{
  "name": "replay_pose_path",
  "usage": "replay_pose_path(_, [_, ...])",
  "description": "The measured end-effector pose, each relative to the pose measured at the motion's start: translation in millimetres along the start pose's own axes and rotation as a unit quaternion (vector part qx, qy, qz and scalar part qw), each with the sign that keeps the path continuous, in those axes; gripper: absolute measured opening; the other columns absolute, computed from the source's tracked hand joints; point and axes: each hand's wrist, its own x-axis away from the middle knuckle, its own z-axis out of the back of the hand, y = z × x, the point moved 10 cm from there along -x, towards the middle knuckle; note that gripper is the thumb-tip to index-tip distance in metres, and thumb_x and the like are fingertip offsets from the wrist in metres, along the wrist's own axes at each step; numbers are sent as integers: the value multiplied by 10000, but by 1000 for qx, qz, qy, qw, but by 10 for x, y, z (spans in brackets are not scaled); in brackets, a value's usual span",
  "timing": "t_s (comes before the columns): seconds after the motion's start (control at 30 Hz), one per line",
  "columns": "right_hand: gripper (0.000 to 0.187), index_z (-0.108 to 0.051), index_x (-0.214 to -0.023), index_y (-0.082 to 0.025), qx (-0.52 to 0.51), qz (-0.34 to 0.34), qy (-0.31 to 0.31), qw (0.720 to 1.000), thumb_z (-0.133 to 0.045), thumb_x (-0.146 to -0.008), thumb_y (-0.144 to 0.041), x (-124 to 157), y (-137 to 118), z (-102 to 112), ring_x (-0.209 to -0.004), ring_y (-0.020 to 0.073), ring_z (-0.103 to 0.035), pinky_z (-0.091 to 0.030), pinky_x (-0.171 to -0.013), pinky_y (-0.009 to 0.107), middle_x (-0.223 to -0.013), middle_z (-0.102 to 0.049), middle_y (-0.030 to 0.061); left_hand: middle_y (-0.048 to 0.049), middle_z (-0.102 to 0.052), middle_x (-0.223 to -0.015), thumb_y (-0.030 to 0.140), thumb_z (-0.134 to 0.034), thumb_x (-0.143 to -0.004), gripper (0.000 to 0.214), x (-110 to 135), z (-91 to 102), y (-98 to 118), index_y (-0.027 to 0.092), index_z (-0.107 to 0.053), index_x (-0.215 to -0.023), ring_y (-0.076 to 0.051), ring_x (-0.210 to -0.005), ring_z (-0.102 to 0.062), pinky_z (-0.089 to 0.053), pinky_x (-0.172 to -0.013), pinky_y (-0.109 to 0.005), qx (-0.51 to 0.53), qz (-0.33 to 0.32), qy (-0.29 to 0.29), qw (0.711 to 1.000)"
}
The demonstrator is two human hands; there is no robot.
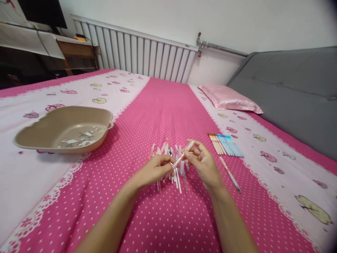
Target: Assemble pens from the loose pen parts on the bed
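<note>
Pen (179,160) slants from left grip (154,170) through right grip (205,167).

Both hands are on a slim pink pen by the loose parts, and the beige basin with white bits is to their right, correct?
Not quite: the head view shows the beige basin with white bits to their left. The left hand and right hand are on a slim pink pen by the loose parts.
</note>
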Motion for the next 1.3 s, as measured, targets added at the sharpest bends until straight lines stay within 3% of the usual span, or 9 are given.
replay_pose_path(0.27, [388,-518,-1049,-210,-27,-25,-37,999,-696,-728,-335,22,77,-101,-695,123,-606,-428,-544,210,-861,-663,27,13,-527,-632,276,-490,-772,200,-13,15,20,129,-605,-841,-87,-546,-437,-334,-547,-237,47,-14,17,999])
replay_pose_path(0.67, [359,-578,-981,-192,-34,-52,-16,998,-727,-692,-346,17,134,-56,-683,118,-595,-419,-555,211,-853,-673,29,-7,-586,-704,204,-483,-784,166,-6,-25,44,120,-597,-871,-93,-596,-485,-377,-604,-250,64,-30,-4,998])
replay_pose_path(1.03, [402,-607,-1093,-205,-57,-69,-34,995,-707,-717,-308,37,143,-92,-743,132,-616,-471,-581,219,-900,-667,46,-8,-602,-731,214,-547,-775,171,1,-48,68,130,-614,-907,-100,-647,-525,-413,-643,-255,74,-28,-16,997])
replay_pose_path(1.3, [429,-597,-1132,-213,-86,-76,-55,992,-709,-724,-278,64,132,-104,-735,113,-602,-474,-601,207,-891,-661,34,-12,-582,-780,241,-526,-819,145,42,-119,88,138,-602,-887,-100,-681,-505,-402,-669,-259,86,-23,-62,994])
